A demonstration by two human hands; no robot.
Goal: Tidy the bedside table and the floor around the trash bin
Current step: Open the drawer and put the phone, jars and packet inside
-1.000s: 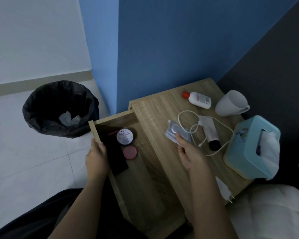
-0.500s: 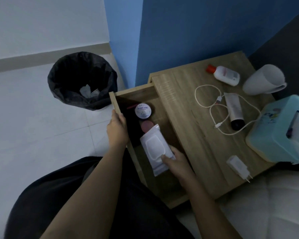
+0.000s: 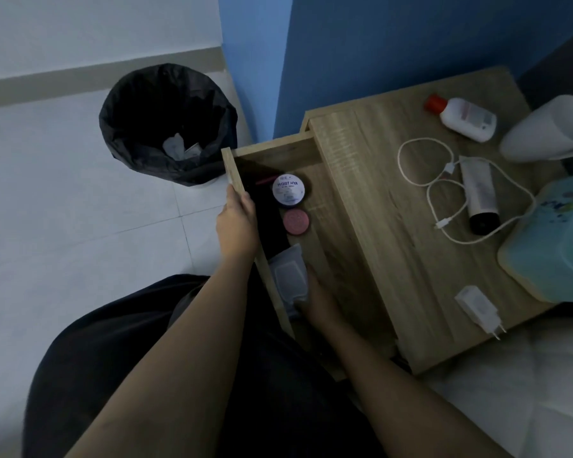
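The right hand point(image 3: 318, 302) sits low in the open drawer point(image 3: 272, 148) at its near end, against the wipes pack point(image 3: 286, 279). The pack lies just left of the hand, touching it, with its long axis running away from the person along the drawer's left wall. Shadow covers the fingers there, so I cannot tell whether they pinch the pack's near edge or only rest beside it, and the pack's near corner is hidden by the hand. Beyond and left of it, the left hand point(image 3: 237, 223) grips the drawer's left wall, fingers curled over the rim. Past the pack lie a pink round tin point(image 3: 296, 221) and a white jar point(image 3: 288, 190), next to a dark flat thing I cannot identify. What is left on the worktop point(image 3: 377, 193) all lies right of the right hand, which is the nearer one. The charger plug point(image 3: 478, 307) comes first, then the cable point(image 3: 444, 193) looped around the tube point(image 3: 480, 196), then the bottle point(image 3: 463, 117). The mug point(image 3: 549, 130) and tissue box point(image 3: 549, 246) are cut off by the frame. The trash bin point(image 3: 167, 123) stands far beyond the left hand, with the floor around it showing bare.
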